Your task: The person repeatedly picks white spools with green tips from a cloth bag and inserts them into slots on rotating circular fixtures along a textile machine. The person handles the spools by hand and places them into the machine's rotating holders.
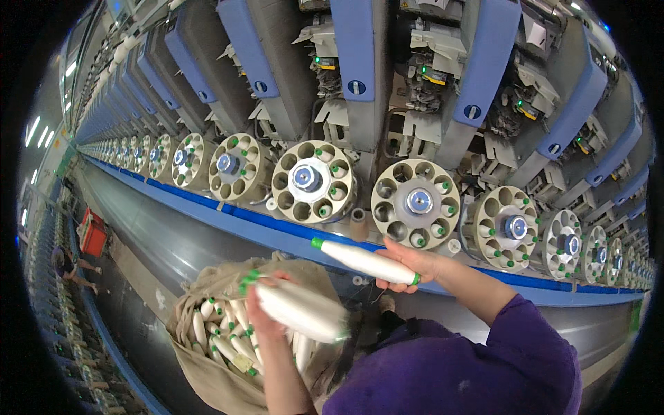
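My right hand (409, 263) is closed on the lower end of a white yarn bobbin (360, 261) with green tips. It is held just in front of a round cream magazine (401, 194) with several pockets, some of them filled with green-tipped bobbins. Over the sack my left hand (261, 304) grips white yarn bobbins (301, 312), blurred by motion. Green ends bunch beside its fingers, but how many it holds I cannot tell. Below it, a beige cloth sack (200, 380) contains many similar bobbins (228, 328).
More round magazines (304, 149) line a blue rail (263, 225) to both sides. Behind them rise grey and blue winding units (356, 55). A brown cone (357, 225) stands between two magazines. Far left are a red crate (93, 233) and another person (66, 266).
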A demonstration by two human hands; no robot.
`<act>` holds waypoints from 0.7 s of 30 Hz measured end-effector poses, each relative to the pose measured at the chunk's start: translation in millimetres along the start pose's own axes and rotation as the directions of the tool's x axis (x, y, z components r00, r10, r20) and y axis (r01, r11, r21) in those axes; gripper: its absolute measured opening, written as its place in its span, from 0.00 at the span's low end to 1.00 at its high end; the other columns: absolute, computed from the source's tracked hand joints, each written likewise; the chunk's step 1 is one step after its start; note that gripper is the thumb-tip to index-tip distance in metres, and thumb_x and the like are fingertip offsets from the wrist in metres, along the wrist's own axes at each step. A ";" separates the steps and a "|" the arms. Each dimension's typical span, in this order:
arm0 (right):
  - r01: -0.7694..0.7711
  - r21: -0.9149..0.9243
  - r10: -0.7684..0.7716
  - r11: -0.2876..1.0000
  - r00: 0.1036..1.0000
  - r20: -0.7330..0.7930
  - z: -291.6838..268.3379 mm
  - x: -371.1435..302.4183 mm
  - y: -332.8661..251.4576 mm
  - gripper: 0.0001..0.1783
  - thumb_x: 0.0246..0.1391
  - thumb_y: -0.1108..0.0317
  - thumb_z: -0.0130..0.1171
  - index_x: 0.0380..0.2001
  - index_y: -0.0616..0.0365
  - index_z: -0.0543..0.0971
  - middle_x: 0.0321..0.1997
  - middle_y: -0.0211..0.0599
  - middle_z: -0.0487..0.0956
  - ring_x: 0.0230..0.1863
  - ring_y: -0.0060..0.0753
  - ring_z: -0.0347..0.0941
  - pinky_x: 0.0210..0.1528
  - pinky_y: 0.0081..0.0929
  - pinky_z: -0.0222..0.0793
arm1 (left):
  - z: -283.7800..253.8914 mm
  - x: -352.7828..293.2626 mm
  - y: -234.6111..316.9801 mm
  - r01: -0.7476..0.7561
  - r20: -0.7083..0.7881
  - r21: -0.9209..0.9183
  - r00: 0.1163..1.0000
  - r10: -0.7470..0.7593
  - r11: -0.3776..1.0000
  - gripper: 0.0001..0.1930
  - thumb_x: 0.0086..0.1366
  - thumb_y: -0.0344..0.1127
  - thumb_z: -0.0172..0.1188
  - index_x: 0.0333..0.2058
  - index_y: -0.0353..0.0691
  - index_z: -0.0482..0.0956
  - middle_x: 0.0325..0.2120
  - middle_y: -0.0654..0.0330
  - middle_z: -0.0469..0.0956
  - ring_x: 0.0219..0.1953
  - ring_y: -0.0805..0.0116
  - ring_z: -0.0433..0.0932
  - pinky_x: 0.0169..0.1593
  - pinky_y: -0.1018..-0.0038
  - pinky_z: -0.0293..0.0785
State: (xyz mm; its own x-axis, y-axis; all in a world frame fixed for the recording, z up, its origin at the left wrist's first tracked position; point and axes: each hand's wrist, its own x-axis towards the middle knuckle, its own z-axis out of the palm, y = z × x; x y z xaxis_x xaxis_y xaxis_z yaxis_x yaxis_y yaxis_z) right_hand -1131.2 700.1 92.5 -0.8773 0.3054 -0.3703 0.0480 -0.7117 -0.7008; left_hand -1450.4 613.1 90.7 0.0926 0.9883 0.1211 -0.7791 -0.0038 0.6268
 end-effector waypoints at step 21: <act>0.251 -0.476 -0.377 0.843 0.906 -0.191 -81.7 -8.4 -76.8 0.09 0.64 0.65 0.46 0.40 0.58 0.73 0.27 0.30 0.75 0.27 0.25 0.72 0.34 0.24 0.70 | 51.0 180.4 -99.2 -0.187 -0.053 0.630 0.958 0.282 0.753 0.17 0.62 0.34 0.60 0.48 0.34 0.77 0.49 0.58 0.72 0.49 0.67 0.71 0.55 0.70 0.64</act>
State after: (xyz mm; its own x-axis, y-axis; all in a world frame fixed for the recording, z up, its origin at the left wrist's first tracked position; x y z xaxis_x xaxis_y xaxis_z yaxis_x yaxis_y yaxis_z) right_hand -1088.6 803.9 99.6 -0.7220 0.6660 -0.1873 0.0479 -0.2219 -0.9739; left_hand -1324.9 784.0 89.6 -0.1635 0.9538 0.2521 -0.2135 -0.2837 0.9348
